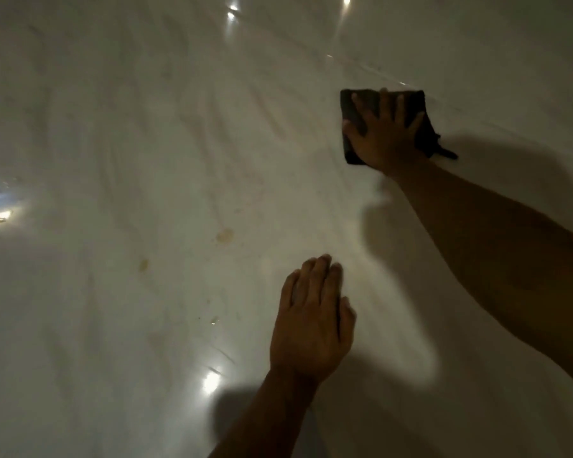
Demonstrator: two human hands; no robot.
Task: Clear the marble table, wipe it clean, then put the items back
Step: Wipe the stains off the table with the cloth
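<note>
Wiping stage: marble table [113, 127] cleared. Dark cloth [354, 107] far right, pressed under flat right hand [386, 133]. Left hand [311, 320] flat, holding nothing. Yellowish stains [225, 235] left; items not yet returned.

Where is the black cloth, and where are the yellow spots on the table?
black cloth [358, 104], head view, its upper left part beside the fingers.
yellow spot [225, 235], head view, middle of the bigger stain.
smaller yellow spot [143, 264], head view, its middle.
</note>
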